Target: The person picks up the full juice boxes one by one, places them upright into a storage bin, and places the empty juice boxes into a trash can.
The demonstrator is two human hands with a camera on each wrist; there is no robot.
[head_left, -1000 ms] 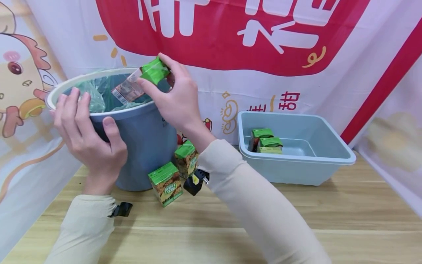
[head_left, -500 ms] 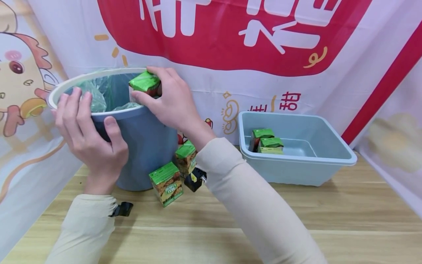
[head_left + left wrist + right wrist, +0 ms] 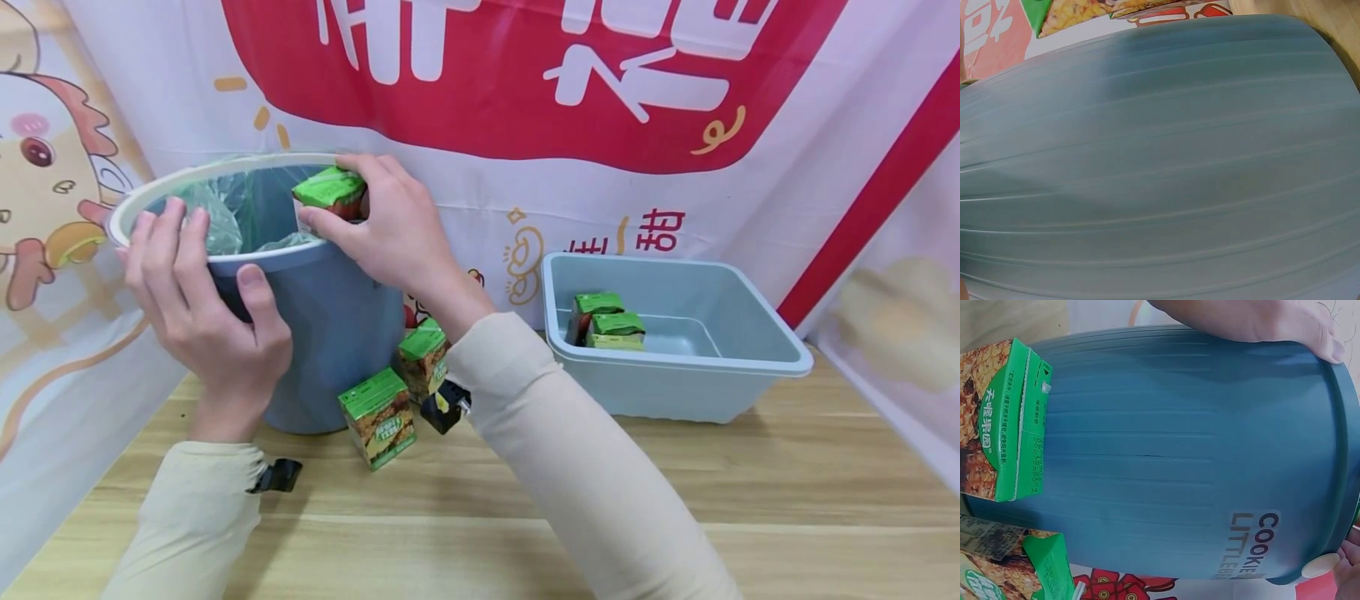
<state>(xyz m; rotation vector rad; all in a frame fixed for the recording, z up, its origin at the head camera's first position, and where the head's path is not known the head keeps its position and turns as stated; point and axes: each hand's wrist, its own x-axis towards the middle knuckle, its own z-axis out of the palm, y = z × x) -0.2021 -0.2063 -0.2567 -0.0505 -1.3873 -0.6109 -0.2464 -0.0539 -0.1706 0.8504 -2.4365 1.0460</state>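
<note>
We cannot see the lower half of the carton [image 3: 330, 190]: it sits just inside the bin [image 3: 322, 333], behind the rim and the thumb. The right hand [image 3: 393, 221] reaches over the rim, its grip closed on the carton. The left hand [image 3: 206, 312] holds the rim, fingers over, thumb outside; the left wrist view shows us mostly bin wall.

Green-topped carton [image 3: 328, 190] lowered farther into bin [image 3: 330, 333], less tilted; right hand [image 3: 397, 225] lower too.
</note>
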